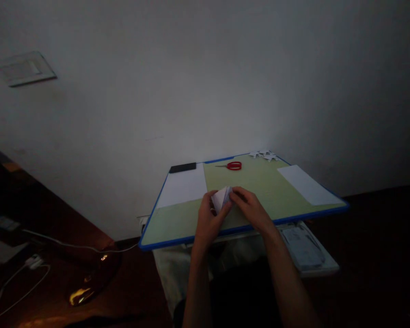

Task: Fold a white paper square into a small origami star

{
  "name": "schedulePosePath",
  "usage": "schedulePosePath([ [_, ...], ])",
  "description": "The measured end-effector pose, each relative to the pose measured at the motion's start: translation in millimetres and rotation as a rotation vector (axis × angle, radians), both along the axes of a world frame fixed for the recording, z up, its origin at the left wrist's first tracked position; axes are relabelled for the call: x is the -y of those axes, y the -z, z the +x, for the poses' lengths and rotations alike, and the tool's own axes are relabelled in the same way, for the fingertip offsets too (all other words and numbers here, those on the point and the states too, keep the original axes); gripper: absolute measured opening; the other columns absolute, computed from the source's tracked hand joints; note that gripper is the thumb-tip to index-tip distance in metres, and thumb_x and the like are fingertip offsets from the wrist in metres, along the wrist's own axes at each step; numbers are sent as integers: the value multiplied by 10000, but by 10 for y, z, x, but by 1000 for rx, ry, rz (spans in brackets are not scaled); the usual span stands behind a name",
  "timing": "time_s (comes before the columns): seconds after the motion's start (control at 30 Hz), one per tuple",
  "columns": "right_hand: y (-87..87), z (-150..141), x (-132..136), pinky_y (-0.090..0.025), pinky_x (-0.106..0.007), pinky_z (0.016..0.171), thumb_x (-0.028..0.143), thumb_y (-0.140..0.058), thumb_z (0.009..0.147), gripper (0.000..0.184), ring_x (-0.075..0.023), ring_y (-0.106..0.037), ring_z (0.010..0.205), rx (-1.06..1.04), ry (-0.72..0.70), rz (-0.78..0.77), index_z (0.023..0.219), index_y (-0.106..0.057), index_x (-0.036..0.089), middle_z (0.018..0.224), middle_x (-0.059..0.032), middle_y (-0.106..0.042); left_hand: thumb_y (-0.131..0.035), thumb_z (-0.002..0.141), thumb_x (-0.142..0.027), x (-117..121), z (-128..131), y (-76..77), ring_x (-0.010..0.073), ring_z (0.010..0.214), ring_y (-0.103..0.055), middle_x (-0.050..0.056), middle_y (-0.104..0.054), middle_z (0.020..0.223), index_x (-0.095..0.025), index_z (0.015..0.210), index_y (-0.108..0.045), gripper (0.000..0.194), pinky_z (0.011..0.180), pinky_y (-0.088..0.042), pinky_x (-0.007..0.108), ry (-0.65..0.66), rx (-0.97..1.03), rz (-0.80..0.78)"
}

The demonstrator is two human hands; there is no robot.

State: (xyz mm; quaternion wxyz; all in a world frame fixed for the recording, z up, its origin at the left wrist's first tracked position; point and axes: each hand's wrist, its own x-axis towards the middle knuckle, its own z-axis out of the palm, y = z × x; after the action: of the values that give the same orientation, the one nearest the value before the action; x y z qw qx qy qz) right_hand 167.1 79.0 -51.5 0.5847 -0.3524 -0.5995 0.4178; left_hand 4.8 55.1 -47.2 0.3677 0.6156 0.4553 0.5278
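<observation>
Centrally, left hand (207, 216) and right hand (251, 207) both closed on one folded white paper (220, 199), held up over near side of table (174, 223). Beyond: one pair of red-handled scissors (234, 166). Left: one white sheet (182, 186), one flat black object (182, 168) at its far end. Right: second white sheet (309, 186). Far right corner: several folded paper pieces (269, 157), overlapping, count unclear. Tabletop pale green, blue-rimmed. Room dim; plain wall (205, 77), one wall plate (23, 69) upper left.
</observation>
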Motion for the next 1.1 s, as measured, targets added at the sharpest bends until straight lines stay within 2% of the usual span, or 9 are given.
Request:
schedulePosePath([
  [0.13, 26, 8, -9, -533, -363, 919, 443, -677, 937, 287, -251, -686, 1025, -21, 28, -10, 1105, -777, 233, 1053, -54, -779, -707, 921, -496, 8, 1, -10, 198, 802, -676, 58, -698, 977, -195, 1123, -602, 378, 670, -527, 293, -35, -23, 20],
  [0.27, 48, 11, 1, -538, -329, 822, 411, -676, 942, 328, -223, -688, 940, -35, 22, -25, 1226, -747, 263, 1028, -37, -757, -707, 922, -454, 8, -2, -18, 199, 776, -671, 51, -712, 901, -194, 956, -609, 280, 648, -500, 284, -3, -59, 44],
  [0.37, 45, 7, 9, -543, -322, 807, 393, -689, 933, 296, -221, -698, 947, -35, 3, -22, 1187, -756, 257, 1026, -37, -762, -703, 927, -436, 9, -6, -20, 200, 758, -670, 46, -728, 858, -189, 1018, -629, 274, 659, -491, 286, 33, -71, 51],
  [0.5, 16, -4, 25, -549, -351, 920, 379, -721, 914, 241, -233, -710, 1037, -22, -32, 2, 1106, -793, 252, 1101, -44, -786, -703, 927, -448, 10, -16, -13, 196, 715, -661, 33, -722, 804, -186, 1115, -649, 327, 639, -477, 277, 49, -76, 44],
  [0.67, -18, -2, 49, -551, -377, 961, 365, -734, 908, 222, -241, -721, 1051, -13, -41, 11, 1084, -809, 252, 1096, -42, -799, -707, 926, -443, 22, -18, -22, 190, 708, -660, 38, -726, 813, -181, 1081, -653, 309, 633, -479, 272, 71, -45, 35],
  [0.87, -17, 2, 40, -566, -380, 961, 356, -761, 882, 212, -238, -720, 1054, -12, -51, 27, 1060, -809, 250, 1114, -45, -778, -722, 911, -410, 35, -10, -49, 180, 732, -656, 36, -730, 819, -185, 918, -660, 234, 656, -487, 265, 41, -31, 58],
  [1.1, 6, 5, 40, -543, -432, 1036, 387, -780, 882, 248, -257, -664, 1190, -13, -32, 39, 1103, -768, 275, 1235, -56, -701, -726, 900, -442, 31, -3, -54, 182, 692, -673, 42, -752, 834, -206, 982, -592, 283, 605, -483, 252, 40, 37, 4],
])
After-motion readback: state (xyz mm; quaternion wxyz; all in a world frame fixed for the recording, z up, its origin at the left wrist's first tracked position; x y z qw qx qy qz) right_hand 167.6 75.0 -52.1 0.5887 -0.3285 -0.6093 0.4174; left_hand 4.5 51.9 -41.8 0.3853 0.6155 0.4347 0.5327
